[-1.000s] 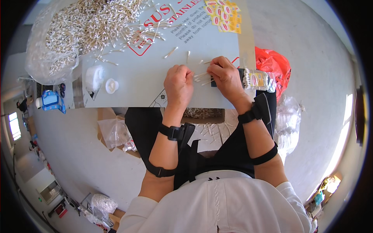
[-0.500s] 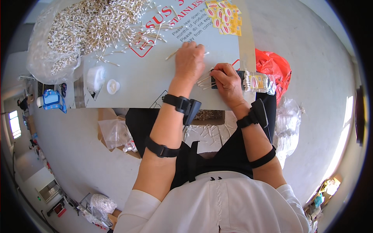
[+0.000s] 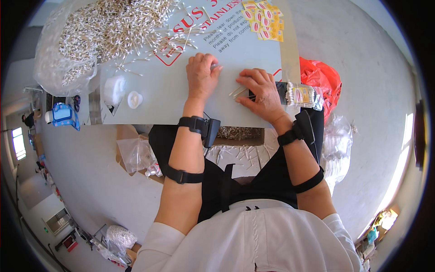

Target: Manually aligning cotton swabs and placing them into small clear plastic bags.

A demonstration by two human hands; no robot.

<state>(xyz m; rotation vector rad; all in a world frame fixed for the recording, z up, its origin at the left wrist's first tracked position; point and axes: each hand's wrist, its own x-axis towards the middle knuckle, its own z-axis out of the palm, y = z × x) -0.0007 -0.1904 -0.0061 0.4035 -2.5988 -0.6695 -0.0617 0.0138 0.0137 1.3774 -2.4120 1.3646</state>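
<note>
Loose cotton swabs point(image 3: 236, 93) lie on the table beside my right hand point(image 3: 263, 93). Its fingers are spread over a black strip point(image 3: 281, 92), with the thumb apart; the palm side is hidden. A clear pack of cotton swabs point(image 3: 301, 94) with a yellow label lies just right of this hand. My left hand point(image 3: 202, 76) hovers over the bare table to the left, fingers loosely bent and thumb held away, with no swab showing in it. Farther left spreads a big heap of cotton swabs point(image 3: 113, 31), partly inside a clear plastic bag point(image 3: 43, 75).
Yellow label cards point(image 3: 267, 20) lie at the table's far right. A white round lid point(image 3: 134, 99) and a whitish plastic piece point(image 3: 114, 89) sit near the left edge. A red plastic bag point(image 3: 319, 81) hangs beyond the right edge. Beneath the table stands a box of swabs point(image 3: 240, 134).
My left hand has moved left, away from the right hand, and its thumb has parted from the fingers. The swab ends that stuck out beside it no longer show. My right hand's fingers have spread.
</note>
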